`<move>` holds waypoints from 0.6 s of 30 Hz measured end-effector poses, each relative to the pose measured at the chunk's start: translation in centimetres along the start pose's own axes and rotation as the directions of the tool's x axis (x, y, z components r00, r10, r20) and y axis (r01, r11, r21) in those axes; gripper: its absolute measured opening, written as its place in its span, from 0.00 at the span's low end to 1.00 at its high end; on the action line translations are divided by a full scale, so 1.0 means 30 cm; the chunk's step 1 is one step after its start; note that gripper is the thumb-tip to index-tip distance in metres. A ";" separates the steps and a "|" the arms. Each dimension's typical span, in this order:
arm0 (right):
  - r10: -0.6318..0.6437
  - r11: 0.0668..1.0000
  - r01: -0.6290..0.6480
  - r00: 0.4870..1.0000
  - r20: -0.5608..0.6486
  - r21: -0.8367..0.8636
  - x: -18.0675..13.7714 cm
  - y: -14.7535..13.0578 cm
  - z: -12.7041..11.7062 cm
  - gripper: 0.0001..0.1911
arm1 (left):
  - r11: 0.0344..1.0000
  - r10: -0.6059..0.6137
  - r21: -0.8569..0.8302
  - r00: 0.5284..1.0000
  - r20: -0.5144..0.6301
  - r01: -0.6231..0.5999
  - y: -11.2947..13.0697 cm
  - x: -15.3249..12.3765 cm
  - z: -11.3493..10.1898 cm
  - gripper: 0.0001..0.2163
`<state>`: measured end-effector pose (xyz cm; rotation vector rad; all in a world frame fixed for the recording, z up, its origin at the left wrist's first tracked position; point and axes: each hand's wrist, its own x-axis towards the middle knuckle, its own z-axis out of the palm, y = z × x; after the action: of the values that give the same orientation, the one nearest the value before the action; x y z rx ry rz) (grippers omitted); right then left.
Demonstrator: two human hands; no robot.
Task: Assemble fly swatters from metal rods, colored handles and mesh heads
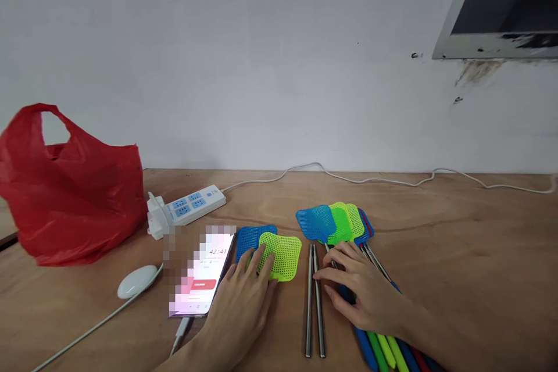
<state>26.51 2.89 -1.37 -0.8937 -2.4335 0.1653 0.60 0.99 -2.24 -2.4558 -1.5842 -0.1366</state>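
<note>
Swatter handles (397,354) right of the rods (309,308), right hand (364,285) loosely spread over them, left hand (244,302) spread on mesh heads (286,261) left of the rods; seemingly arranging, next calls for pinching one rod.

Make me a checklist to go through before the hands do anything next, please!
1. Left fingers on the yellow-green perforated plastic square: ok, they rest on it.
2. Blue perforated plastic square fully uncovered: not ok, the yellow-green one overlaps it.
3. Two slim silver metal rods lying side by side: ok.
4. Rods attached to those two squares: not ok, they lie apart.
5. Right fingers gripping a rod: cannot tell; one fingertip overlaps the nearer rod.
6. Multicoloured plastic swatters bunched together: ok, their perforated heads overlap.
</note>
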 end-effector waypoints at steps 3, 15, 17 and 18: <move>0.004 1.000 -0.005 1.000 0.021 0.024 0.003 0.001 -0.003 0.09 | 0.999 0.006 -0.032 0.999 0.035 -0.005 -0.015 0.012 -0.021 0.25; 0.060 0.998 -0.063 0.993 0.104 0.022 0.020 -0.014 -0.019 0.07 | 0.857 -0.078 -0.515 0.986 -0.150 -0.011 -0.067 0.018 -0.025 0.15; 0.062 0.998 -0.064 0.991 0.119 0.017 0.024 -0.015 -0.020 0.09 | 0.789 -0.081 -0.613 0.982 -0.173 -0.043 -0.063 0.019 -0.043 0.11; 0.060 0.998 -0.063 0.990 0.127 0.019 0.025 -0.015 -0.020 0.10 | 0.760 -0.083 -0.648 0.981 -0.175 -0.051 -0.059 0.018 -0.051 0.10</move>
<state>26.09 2.97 -0.39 -0.9762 -2.5159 0.2798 -0.71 1.83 -0.43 -2.7829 -1.6651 -1.0746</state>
